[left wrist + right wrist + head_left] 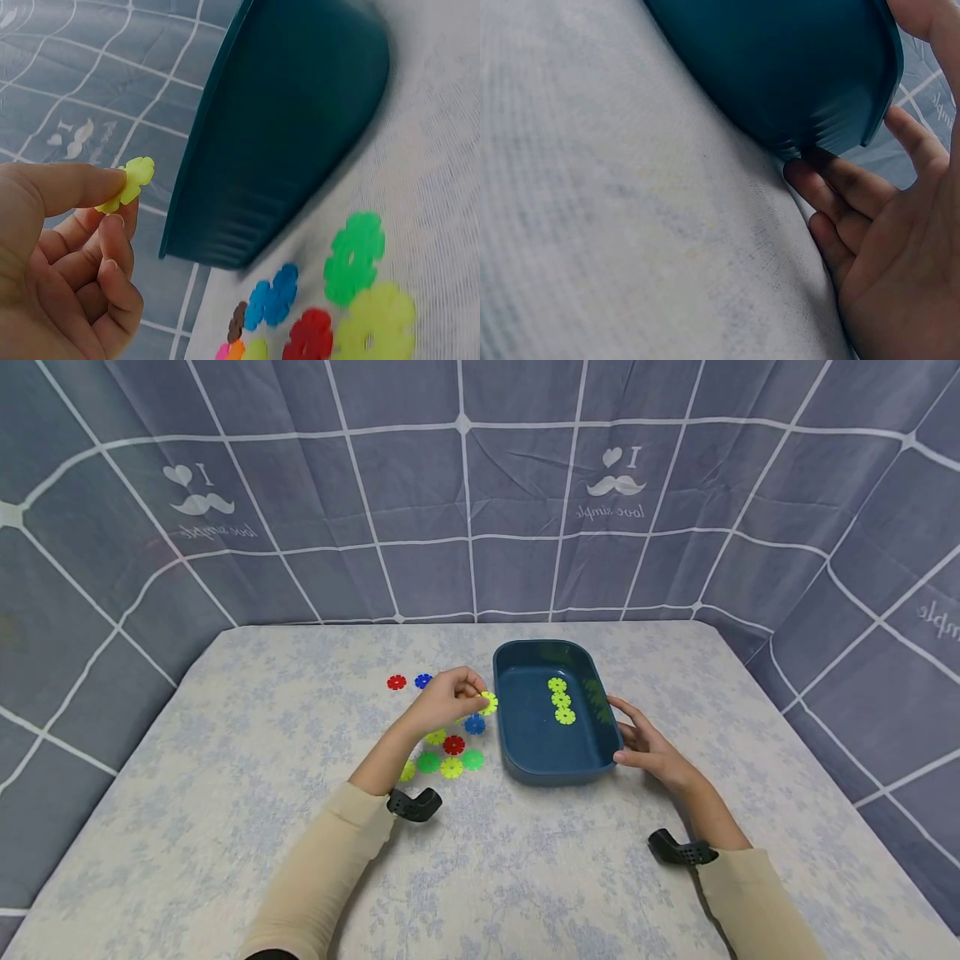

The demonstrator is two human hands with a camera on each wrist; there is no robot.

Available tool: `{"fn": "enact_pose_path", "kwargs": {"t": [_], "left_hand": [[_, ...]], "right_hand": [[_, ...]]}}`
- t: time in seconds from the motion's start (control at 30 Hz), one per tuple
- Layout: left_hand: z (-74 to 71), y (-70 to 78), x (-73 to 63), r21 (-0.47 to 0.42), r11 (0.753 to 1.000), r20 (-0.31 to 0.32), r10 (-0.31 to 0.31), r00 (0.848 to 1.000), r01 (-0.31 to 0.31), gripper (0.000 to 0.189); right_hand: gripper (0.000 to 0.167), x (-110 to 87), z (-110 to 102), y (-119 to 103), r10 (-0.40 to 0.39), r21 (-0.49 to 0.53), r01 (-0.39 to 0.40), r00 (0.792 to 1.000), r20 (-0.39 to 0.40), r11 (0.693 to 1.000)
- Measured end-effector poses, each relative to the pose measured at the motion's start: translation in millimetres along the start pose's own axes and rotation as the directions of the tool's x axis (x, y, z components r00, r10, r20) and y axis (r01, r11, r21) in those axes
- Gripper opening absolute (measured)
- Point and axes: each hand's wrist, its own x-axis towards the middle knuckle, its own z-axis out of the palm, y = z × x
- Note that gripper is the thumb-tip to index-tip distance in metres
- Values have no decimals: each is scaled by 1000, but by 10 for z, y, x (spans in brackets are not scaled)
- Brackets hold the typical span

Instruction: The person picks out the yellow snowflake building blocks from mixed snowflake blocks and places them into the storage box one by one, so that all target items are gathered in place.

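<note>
My left hand [447, 700] pinches a yellow notched plastic disc [136, 178] between thumb and index finger, its other fingers curled. Hand and disc are raised just left of a dark teal plastic bin [517, 752]. Several yellow discs [561, 700] lie in a row on the bin's floor. My right hand [651, 750] is spread against the bin's right side, thumb and index finger at the rim. In the right wrist view, its other fingers [855, 184] touch the wall lower down.
Left of the bin, loose discs lie on the patterned tablecloth [225, 827]: red [453, 745], blue [475, 724], green [429, 762] and yellow [452, 767], some partly behind my left hand. A grey-blue curtain [412, 485] with white lines hangs behind the table and along its sides.
</note>
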Motion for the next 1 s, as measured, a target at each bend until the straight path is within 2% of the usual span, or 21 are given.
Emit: {"fn": "enact_pose_path", "kwargs": {"t": [0.37, 0.5, 0.63, 1.0], "left_hand": [[170, 125, 97, -42, 999, 46, 31, 998, -30, 13], [225, 160, 126, -30, 998, 58, 59, 997, -57, 13], [274, 195, 158, -21, 997, 61, 77, 995, -76, 13], [409, 276, 233, 14, 997, 84, 80, 993, -81, 15]], "right_hand": [[82, 5, 1, -7, 30, -14, -30, 999, -12, 999], [83, 4, 20, -13, 57, -29, -58, 998, -33, 998], [83, -1, 23, -10, 52, -29, -52, 998, -33, 998], [83, 1, 25, -6, 48, -40, -50, 998, -39, 998]]}}
